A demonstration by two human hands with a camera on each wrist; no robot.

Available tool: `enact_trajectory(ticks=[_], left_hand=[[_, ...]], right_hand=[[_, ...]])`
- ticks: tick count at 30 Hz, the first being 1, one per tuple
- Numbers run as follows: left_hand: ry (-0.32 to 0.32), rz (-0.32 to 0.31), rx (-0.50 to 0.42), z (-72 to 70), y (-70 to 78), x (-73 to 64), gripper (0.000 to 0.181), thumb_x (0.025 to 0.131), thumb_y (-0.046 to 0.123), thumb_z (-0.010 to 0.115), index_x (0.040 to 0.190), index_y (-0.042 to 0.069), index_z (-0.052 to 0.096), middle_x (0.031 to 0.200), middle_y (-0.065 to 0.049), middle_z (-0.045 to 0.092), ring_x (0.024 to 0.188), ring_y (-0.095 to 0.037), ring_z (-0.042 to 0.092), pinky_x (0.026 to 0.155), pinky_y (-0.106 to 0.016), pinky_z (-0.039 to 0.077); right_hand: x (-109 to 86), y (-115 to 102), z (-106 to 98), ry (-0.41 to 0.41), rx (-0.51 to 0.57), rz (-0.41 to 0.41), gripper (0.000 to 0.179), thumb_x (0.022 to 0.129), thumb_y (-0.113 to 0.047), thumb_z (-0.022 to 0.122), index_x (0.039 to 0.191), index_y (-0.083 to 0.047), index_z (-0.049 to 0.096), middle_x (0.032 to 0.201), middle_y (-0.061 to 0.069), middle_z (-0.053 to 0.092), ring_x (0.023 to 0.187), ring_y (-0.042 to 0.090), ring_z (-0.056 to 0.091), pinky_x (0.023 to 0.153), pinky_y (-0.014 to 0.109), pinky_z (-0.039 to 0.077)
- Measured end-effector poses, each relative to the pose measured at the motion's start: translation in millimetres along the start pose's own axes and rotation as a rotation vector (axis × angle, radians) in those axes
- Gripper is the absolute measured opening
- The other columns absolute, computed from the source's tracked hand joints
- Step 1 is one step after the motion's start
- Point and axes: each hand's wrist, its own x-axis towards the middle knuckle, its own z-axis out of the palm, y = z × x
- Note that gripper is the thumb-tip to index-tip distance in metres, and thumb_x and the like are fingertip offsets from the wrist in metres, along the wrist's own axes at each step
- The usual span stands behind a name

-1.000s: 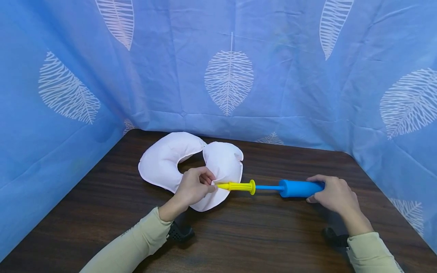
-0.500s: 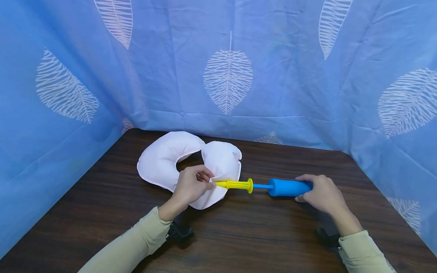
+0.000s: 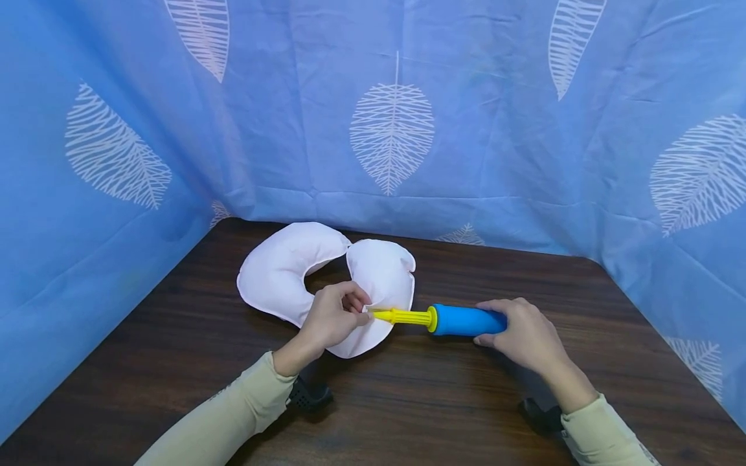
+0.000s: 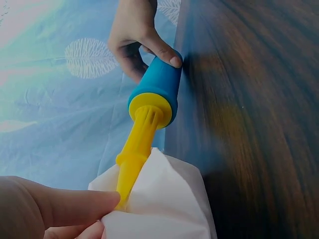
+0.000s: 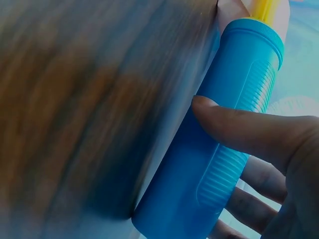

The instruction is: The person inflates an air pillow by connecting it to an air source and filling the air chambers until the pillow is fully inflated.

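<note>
A white U-shaped inflatable neck pillow point(image 3: 280, 272) lies on the table, plump on its left arm and creased near the valve. A hand air pump point(image 3: 471, 320) has a blue barrel and a yellow nozzle point(image 4: 133, 154). My left hand point(image 3: 332, 317) pinches the nozzle's tip together with the pillow's fabric; the valve itself is hidden by the fingers and cloth. My right hand point(image 3: 527, 333) grips the blue barrel, its thumb on one side and fingers on the other in the right wrist view. The barrel's front meets the yellow flange, and no blue rod shows between them.
The dark wood-grain table point(image 3: 443, 401) carries everything. Blue curtains point(image 3: 478, 129) with white leaf prints close in the back and both sides. A black wrist device point(image 3: 311, 395) is strapped at the left cuff, another point(image 3: 539, 414) at the right.
The right hand has moved left with the blue barrel, sliding it over the rod until it reaches the yellow flange. The left hand and pillow have stayed in place.
</note>
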Motion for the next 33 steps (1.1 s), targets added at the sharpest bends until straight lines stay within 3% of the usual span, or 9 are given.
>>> enact_trajectory(ticks=[8, 17, 22, 28, 33], left_hand=[[-0.015, 0.019, 0.015, -0.7, -0.6, 0.6, 0.014, 0.085, -0.005, 0.082, 0.091, 0.007, 0.076, 0.08, -0.006, 0.066, 0.075, -0.017, 0.059, 0.074, -0.03, 0.051], [-0.015, 0.008, 0.019, 0.8, -1.3, 1.2, 0.014, 0.084, -0.005, 0.081, 0.09, 0.006, 0.076, 0.08, -0.006, 0.066, 0.075, -0.017, 0.06, 0.073, -0.03, 0.051], [-0.016, 0.003, 0.021, -0.1, -0.9, 1.1, 0.013, 0.085, -0.004, 0.08, 0.091, 0.007, 0.076, 0.08, -0.006, 0.066, 0.075, -0.017, 0.06, 0.073, -0.031, 0.051], [-0.009, -0.003, 0.02, -1.3, 0.1, -0.3, 0.013, 0.085, -0.004, 0.081, 0.091, 0.007, 0.077, 0.08, -0.006, 0.066, 0.076, -0.018, 0.06, 0.071, -0.03, 0.05], [0.002, -0.023, 0.011, -2.1, 0.6, -0.4, 0.014, 0.084, -0.004, 0.081, 0.091, 0.007, 0.077, 0.081, -0.006, 0.067, 0.075, -0.019, 0.059, 0.063, -0.029, 0.051]], right_hand=[[2.2, 14.0, -6.4, -0.018, -0.036, 0.033, 0.06, 0.082, -0.033, 0.094, 0.135, -0.014, 0.075, 0.135, 0.032, 0.066, 0.117, 0.052, 0.062, 0.08, 0.065, 0.057], [2.6, 64.5, -23.9, -0.037, -0.022, 0.183, 0.062, 0.082, -0.025, 0.089, 0.139, -0.011, 0.07, 0.14, 0.041, 0.059, 0.114, 0.058, 0.058, 0.073, 0.064, 0.054], [-0.9, 83.7, -31.3, -0.01, -0.025, 0.21, 0.061, 0.081, -0.02, 0.086, 0.138, -0.008, 0.069, 0.138, 0.043, 0.058, 0.108, 0.056, 0.059, 0.07, 0.061, 0.052], [-2.2, 90.5, -32.4, 0.006, -0.042, 0.197, 0.059, 0.082, -0.018, 0.084, 0.137, -0.005, 0.069, 0.135, 0.044, 0.059, 0.106, 0.057, 0.059, 0.072, 0.064, 0.052], [0.1, 81.0, -27.7, 0.004, -0.019, 0.161, 0.057, 0.082, -0.015, 0.084, 0.136, -0.003, 0.069, 0.137, 0.043, 0.059, 0.111, 0.057, 0.058, 0.083, 0.071, 0.05]])
